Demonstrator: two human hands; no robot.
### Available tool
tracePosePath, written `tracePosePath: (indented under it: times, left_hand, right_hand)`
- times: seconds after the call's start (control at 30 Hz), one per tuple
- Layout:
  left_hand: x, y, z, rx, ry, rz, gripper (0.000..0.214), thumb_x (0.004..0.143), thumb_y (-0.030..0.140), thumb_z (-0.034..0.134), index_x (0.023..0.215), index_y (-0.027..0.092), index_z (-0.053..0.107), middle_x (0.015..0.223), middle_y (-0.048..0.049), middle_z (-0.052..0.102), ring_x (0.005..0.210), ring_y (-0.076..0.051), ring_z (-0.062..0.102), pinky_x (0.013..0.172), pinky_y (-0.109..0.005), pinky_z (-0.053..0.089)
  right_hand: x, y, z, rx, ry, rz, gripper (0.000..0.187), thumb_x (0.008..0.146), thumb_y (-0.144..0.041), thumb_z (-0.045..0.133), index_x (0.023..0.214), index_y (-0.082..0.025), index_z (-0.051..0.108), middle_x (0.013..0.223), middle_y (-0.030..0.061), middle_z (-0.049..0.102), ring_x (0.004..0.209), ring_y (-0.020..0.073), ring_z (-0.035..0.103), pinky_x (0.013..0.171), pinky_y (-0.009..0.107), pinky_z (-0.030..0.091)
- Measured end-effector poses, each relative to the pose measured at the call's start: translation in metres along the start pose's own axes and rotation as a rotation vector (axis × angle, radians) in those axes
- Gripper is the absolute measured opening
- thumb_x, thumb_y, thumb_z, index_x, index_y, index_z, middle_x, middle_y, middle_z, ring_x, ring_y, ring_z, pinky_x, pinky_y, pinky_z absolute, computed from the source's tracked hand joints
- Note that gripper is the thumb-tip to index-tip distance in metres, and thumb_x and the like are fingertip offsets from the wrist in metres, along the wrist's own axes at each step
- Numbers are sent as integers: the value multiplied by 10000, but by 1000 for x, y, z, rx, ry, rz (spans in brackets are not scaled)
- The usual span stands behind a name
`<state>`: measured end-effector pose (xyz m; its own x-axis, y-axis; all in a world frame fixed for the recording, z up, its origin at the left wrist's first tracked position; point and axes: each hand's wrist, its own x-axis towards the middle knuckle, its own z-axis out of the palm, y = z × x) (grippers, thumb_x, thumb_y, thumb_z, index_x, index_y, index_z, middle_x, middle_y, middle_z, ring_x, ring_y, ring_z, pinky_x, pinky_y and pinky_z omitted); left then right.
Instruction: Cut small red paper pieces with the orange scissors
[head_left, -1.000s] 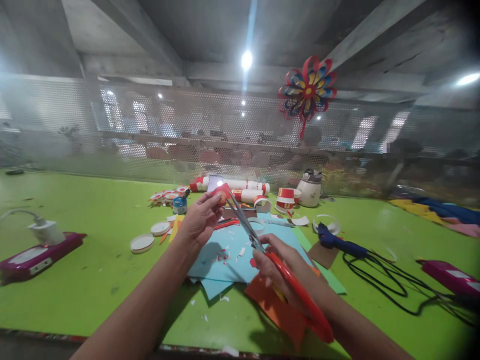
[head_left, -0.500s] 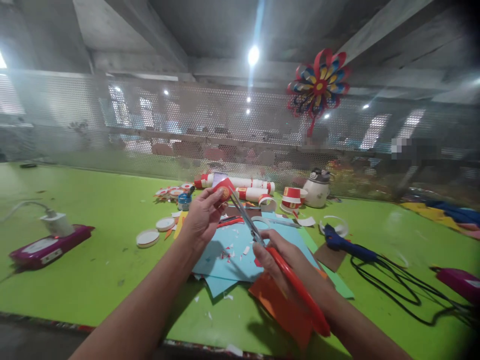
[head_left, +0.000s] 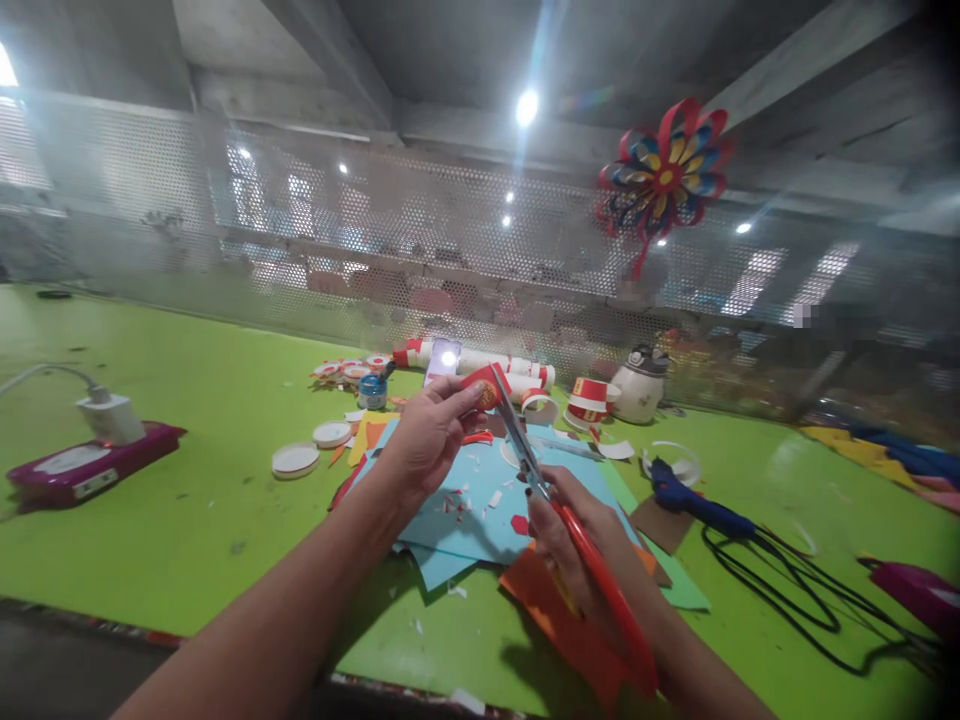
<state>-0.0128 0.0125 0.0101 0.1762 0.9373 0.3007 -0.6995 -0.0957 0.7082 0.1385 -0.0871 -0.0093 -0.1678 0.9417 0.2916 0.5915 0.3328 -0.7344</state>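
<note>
My left hand pinches a small red piece of paper or card with a gold print on it. My right hand is wrapped round the red handles of a pair of scissors. The metal blades point up and away, their tips at the right edge of the red piece. Whether the blades are cutting into it I cannot tell. Beneath both hands lie light blue sheets strewn with small red and white scraps. An orange sheet sticks out under my right hand.
On the right lies a blue glue gun with a looped black cord. A purple power strip with a white plug sits left. Farther back are red-and-white cups, a white kettle, a phone, white lids and a blue jar.
Both hands, with the red piece and the scissors, have shifted slightly right. The red piece is turned a little in my left fingers. The camera view has tilted slightly, and the phone shows more plainly.
</note>
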Motion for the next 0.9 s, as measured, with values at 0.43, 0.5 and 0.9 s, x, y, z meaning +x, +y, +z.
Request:
tracePosePath:
  times: [0.43, 0.5, 0.9]
  left_hand:
    - [-2, -2, 1, 0, -39, -17, 64, 691, 124, 707, 710, 107, 648, 717, -75, 673, 656, -130, 609, 645, -265, 440]
    - [-2, -2, 1, 0, -39, -15, 67, 687, 124, 711, 710, 105, 651, 720, -75, 675, 645, -123, 605, 640, -258, 437]
    - [0, -4, -2, 0, -49, -35, 76, 684, 129, 709, 715, 122, 641, 736, -65, 651, 662, -138, 592, 688, -301, 456]
  right_hand:
    - [-2, 1, 1, -41, 9, -7, 368, 917, -532, 351, 1064, -214, 463, 785, 22, 614, 685, 182, 558, 603, 286, 413]
    - [-2, 2, 1, -32, 3, -7, 361, 920, -530, 346, 1062, -215, 452, 804, 24, 619, 669, 174, 556, 596, 281, 408]
    - [-4, -5, -1, -54, 22, -13, 338, 919, -513, 341, 980, -205, 468, 668, -28, 498, 584, 142, 432, 548, 253, 357]
